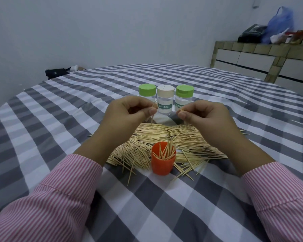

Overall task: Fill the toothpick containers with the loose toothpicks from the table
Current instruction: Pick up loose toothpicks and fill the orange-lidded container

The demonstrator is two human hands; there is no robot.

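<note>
Plain pale walls (112,28) meet at a corner. At right stands a tiled counter (262,49) with white drawers, bearing a blue bag (280,23).

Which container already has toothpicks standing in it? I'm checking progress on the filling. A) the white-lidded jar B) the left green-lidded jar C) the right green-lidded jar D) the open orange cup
D: the open orange cup holds upright toothpicks, while the three lidded jars behind the hands are capped and look empty.

Orange cup (163,158) stands upright, partly filled; loose toothpicks (164,137) heaped around and behind it; three capped containers (165,100) stand beyond.
</note>
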